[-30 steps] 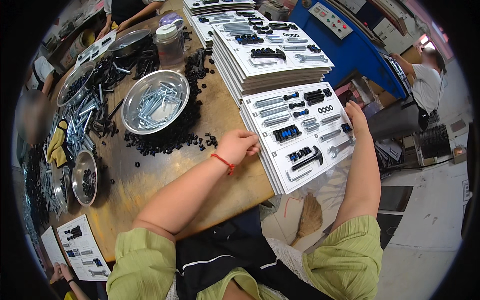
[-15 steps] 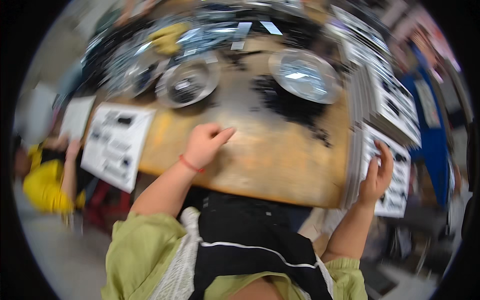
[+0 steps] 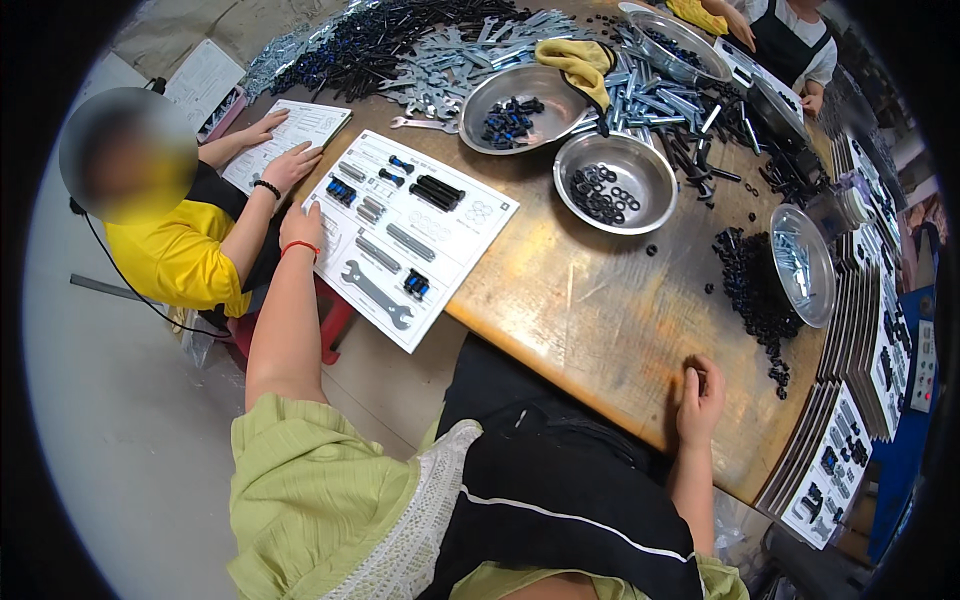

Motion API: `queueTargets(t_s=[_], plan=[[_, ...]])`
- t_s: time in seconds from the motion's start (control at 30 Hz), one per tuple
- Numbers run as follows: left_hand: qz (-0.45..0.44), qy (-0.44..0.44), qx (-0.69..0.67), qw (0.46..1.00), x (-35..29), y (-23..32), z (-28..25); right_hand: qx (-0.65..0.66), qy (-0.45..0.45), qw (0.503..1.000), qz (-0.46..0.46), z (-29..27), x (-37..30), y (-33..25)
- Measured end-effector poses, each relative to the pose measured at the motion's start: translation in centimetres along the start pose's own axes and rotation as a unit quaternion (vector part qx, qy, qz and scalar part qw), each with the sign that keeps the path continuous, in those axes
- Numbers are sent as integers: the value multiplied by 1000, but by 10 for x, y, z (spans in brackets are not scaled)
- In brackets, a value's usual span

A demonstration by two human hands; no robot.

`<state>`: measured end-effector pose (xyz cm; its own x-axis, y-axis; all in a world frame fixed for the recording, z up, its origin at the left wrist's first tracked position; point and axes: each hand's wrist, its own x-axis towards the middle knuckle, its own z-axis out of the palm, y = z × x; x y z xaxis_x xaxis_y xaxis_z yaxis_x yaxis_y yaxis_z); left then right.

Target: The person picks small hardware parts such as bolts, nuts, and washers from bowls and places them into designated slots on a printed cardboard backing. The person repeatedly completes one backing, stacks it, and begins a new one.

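My left hand (image 3: 300,228) grips the left edge of a white printed card (image 3: 455,262), which juts past the table's front edge. Black bolts, blue-banded screws, grey pins and an open-ended wrench (image 3: 376,294) appear on the card in outlined places. Close to the table's front edge, my right hand (image 3: 701,402) rests with loosely bent fingers and thumb slightly apart, nothing visible in it. Beyond the hands stand a steel bowl of black washers (image 3: 603,196) and a larger bowl of blue-banded screws (image 3: 513,122).
At my left a co-worker in a yellow top (image 3: 165,250) handles another card (image 3: 290,140). Heaped wrenches (image 3: 440,65), rods and bolts cover the far side. A tilted bowl (image 3: 808,290) sits by black nuts (image 3: 750,285). Stacked cards (image 3: 835,450) stand right.
The view has swung to the left. My left hand has gone from above the table to the card's edge; my right hand has left the stacked cards for the table's front edge.
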<state>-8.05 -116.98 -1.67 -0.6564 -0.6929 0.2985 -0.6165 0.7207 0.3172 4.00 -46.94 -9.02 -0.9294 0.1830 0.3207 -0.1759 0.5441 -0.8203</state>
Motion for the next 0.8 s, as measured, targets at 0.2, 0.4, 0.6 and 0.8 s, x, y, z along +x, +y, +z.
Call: queueTargets(t_s=[0.2, 0.4, 0.6, 0.8], plan=[[-55, -29, 25, 998, 26, -2, 7, 56, 42, 997, 45, 14, -1, 9], [-32, -40, -44, 998, 40, -19, -12, 24, 45, 998, 31, 20, -4, -2], [57, -19, -106, 993, 13, -18, -17, -29, 58, 997, 34, 26, -2, -24], [120, -75, -191, 971, 22, -14, -32, -59, 72, 996, -9, 78, 19, -104]])
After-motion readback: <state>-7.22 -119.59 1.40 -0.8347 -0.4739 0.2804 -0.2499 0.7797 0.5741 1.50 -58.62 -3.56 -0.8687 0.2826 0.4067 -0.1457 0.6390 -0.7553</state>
